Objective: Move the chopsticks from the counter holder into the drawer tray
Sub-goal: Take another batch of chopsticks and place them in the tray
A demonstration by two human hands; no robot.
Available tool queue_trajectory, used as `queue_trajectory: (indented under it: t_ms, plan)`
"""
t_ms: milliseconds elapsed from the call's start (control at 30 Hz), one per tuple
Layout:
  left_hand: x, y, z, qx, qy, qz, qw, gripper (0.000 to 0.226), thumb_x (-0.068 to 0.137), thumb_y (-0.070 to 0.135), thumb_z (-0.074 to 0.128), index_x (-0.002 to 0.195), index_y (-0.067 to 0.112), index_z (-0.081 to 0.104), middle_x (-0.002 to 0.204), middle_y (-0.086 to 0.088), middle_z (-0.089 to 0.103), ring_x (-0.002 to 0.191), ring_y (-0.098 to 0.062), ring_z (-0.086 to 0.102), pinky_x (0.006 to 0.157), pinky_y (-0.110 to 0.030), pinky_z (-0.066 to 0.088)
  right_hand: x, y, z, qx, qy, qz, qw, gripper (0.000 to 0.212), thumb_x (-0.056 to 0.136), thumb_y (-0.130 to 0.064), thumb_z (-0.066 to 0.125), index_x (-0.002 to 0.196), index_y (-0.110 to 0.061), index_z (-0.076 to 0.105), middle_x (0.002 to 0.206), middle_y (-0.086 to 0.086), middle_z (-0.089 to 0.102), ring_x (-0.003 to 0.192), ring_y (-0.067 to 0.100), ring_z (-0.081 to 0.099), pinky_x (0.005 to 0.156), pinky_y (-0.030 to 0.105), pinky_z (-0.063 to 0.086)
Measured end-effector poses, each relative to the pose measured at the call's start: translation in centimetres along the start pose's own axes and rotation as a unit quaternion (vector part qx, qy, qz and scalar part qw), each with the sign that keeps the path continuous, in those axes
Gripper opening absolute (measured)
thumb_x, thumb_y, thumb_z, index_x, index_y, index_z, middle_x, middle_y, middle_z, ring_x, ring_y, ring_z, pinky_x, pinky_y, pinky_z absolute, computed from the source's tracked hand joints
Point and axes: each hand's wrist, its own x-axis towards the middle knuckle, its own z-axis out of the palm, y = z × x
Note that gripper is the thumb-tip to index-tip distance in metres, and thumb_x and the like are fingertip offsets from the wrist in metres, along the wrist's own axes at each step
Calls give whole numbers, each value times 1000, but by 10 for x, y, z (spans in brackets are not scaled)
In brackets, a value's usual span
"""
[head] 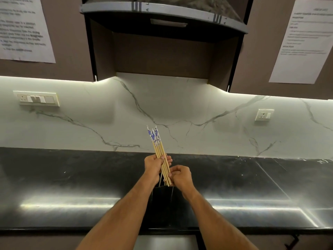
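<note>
A bundle of several wooden chopsticks (157,144) with blue-and-white patterned tops stands almost upright above the black counter, tops leaning a little to the left. My left hand (154,164) is wrapped around the middle of the bundle. My right hand (180,175) pinches the lower ends, just above the black holder (162,195) that stands on the counter between my forearms. A thin metal rod shows at the holder's mouth. The drawer tray is not in view.
The black stone counter (72,186) runs the full width, with its front edge near the bottom. A white marble backsplash carries a switch plate (37,99) at left and a socket (264,114) at right. A range hood (162,17) and wall cabinets hang overhead.
</note>
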Motion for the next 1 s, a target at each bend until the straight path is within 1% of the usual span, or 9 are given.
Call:
queue_trajectory:
  t_ms: [233, 333, 400, 467, 533, 600, 767, 867, 1000]
  plan:
    - [-5, -4, -1, 17, -4, 16, 1000, 19, 100, 11, 59, 114, 4, 70, 92, -13, 79, 84, -23, 78, 86, -43, 63, -5, 0, -5, 11, -109, 42, 993, 16, 97, -2, 59, 106, -3, 72, 98, 13, 77, 83, 21, 78, 78, 42, 65]
    - [-8, -4, 1, 3, 5, 19, 1000, 19, 99, 9, 61, 114, 3, 70, 91, -13, 79, 84, -23, 78, 85, -41, 63, -6, 10, -6, 149, -164, 102, 970, 27, 103, -21, 55, 117, -2, 68, 109, 18, 75, 100, 29, 75, 90, 49, 60]
    - [-11, -1, 4, -16, 2, 26, 1000, 18, 99, 8, 60, 113, 2, 69, 93, -15, 79, 85, -24, 78, 82, -39, 63, -2, 24, -4, 321, -137, 169, 922, 57, 104, -48, 48, 126, 3, 60, 123, 24, 68, 115, 37, 67, 103, 54, 51]
    - [-13, 1, 7, -23, -7, 38, 999, 19, 100, 8, 59, 114, 0, 69, 94, -15, 78, 86, -24, 78, 82, -37, 63, 1, 35, 2, 481, -69, 243, 840, 80, 101, -62, 37, 137, 9, 45, 135, 32, 55, 126, 45, 55, 113, 57, 40]
    - [-17, 0, 11, -17, -12, 45, 999, 19, 100, 8, 58, 115, 1, 69, 95, -14, 78, 87, -23, 78, 83, -37, 63, 2, 38, 13, 574, -31, 291, 765, 87, 101, -64, 31, 146, 11, 33, 139, 36, 49, 130, 50, 49, 116, 59, 34]
    - [-21, -6, 13, -6, -16, 46, 999, 20, 100, 10, 58, 116, 3, 68, 94, -13, 79, 87, -23, 78, 85, -38, 63, 1, 32, 22, 623, -26, 308, 719, 86, 101, -64, 29, 147, 8, 35, 138, 35, 51, 131, 50, 49, 116, 57, 36]
    - [-27, -19, 12, 13, -29, 44, 999, 19, 100, 9, 59, 116, 4, 69, 92, -12, 79, 87, -22, 78, 84, -38, 63, 1, 16, 32, 608, -3, 310, 731, 80, 100, -66, 29, 136, 1, 54, 127, 28, 63, 118, 45, 61, 109, 53, 46]
    - [-28, -19, 10, 25, -31, 46, 998, 19, 100, 10, 59, 115, 5, 70, 91, -11, 79, 87, -22, 78, 88, -42, 62, 7, 19, 35, 604, -6, 300, 738, 84, 99, -68, 26, 134, 1, 57, 125, 29, 65, 119, 45, 62, 109, 55, 46]
    - [-30, -19, 10, 34, -26, 47, 998, 17, 100, 11, 59, 113, 7, 70, 91, -10, 79, 86, -21, 78, 85, -40, 63, 11, 24, 36, 616, -33, 286, 734, 83, 99, -67, 26, 132, 2, 59, 123, 28, 68, 119, 44, 63, 106, 54, 48]
